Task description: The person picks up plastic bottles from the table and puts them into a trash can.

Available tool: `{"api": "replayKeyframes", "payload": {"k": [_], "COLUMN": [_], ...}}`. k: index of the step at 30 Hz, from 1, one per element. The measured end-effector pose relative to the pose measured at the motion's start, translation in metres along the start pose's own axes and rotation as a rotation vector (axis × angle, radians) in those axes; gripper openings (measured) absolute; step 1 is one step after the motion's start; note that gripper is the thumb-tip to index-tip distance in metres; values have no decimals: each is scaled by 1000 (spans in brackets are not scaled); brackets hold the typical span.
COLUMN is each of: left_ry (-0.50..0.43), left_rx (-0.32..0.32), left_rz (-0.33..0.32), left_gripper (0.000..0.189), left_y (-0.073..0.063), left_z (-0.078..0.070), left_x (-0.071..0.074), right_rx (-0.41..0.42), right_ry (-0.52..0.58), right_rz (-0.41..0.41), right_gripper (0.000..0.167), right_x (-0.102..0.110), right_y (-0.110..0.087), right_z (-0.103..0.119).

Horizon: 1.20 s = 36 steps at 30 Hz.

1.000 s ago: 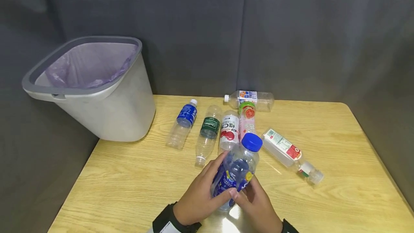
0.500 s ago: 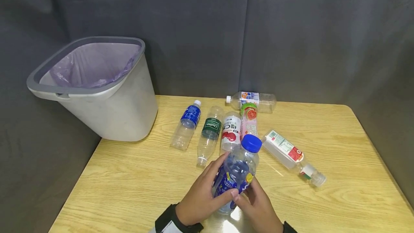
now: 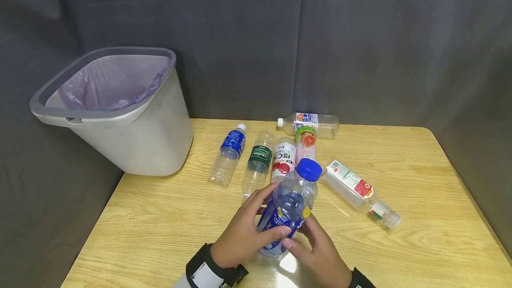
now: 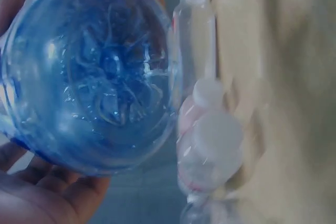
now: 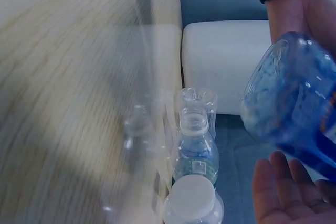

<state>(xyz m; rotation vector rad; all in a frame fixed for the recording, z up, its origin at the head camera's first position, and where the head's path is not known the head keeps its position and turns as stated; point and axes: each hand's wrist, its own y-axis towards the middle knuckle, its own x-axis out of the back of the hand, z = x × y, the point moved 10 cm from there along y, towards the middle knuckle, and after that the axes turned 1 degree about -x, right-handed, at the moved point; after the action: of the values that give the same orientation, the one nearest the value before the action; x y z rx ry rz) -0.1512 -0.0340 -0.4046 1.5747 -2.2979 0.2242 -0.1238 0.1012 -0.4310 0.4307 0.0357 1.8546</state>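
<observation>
My left hand (image 3: pixel 242 234) grips a clear plastic bottle (image 3: pixel 295 194) with a blue cap (image 3: pixel 309 170) and a blue label (image 3: pixel 280 220). Its thumb lies across the near side, its fingers on the far left side. The bottle tilts, cap away from me, and its ribbed base (image 4: pixel 113 69) fills much of the left wrist view. My right hand (image 3: pixel 322 250) is at the bottle's lower right, thumb tip right at the base edge. In the right wrist view, the right fingers (image 5: pixel 286 190) are fairly straight beside the bottle; the thumb is hidden there.
Several bottles lie beyond the hands: blue-labelled (image 3: pixel 228 157), green-labelled (image 3: pixel 259 161), cherry-labelled (image 3: pixel 283 159), pink (image 3: pixel 306 146) and white-capped (image 3: pixel 316 124). A square bottle (image 3: pixel 354 186) lies right on the wooden table (image 3: pixel 140 234). A grey bin (image 3: pixel 160 128) with purple liner stands at left.
The blue-capped bottle has shifted slightly up and left with my left hand. My thumbs, touching earlier, have drawn apart. The lying bottles have not moved.
</observation>
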Motion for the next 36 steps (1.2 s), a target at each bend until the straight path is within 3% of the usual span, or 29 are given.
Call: {"api": "replayKeyframes", "payload": {"k": [3, 6, 11, 14, 16, 19, 22, 25, 30, 36], "left_ry": [97, 257, 504, 610, 682, 789, 893, 1019, 1130, 1131], "left_rx": [-70, -196, -459, -504, -440, -275, -102, 39, 194, 284], "left_rz": [-46, -125, -318, -424, -479, -523, -516, -468, -363, -318], "left_gripper": [83, 89, 95, 97, 97, 92, 88, 86, 87, 92], "left_y": [1, 0, -6, -7, -2, 13, 33, 52, 74, 75], "left_z": [-16, -44, -111, -147, -164, -176, -173, -161, -133, -115], "left_x": [22, 56, 133, 185, 221, 274, 324, 364, 403, 424], "right_rx": [112, 154, 105, 87, 74, 49, 40, 34, 10, -46], "right_ry": [11, 33, 5, -32, -50, -75, -86, -95, -117, -124], "right_rz": [17, 30, 3, -29, -50, -76, -94, -96, -94, -90], "right_gripper": [72, 73, 67, 65, 64, 62, 58, 53, 49, 46], "right_x": [0, 2, 19, 33, 43, 53, 57, 56, 53, 54], "right_y": [3, 4, 2, 0, -2, -5, -8, -11, -15, -17], "right_z": [9, 12, 6, 4, 2, -2, -5, -7, -12, -18]}}
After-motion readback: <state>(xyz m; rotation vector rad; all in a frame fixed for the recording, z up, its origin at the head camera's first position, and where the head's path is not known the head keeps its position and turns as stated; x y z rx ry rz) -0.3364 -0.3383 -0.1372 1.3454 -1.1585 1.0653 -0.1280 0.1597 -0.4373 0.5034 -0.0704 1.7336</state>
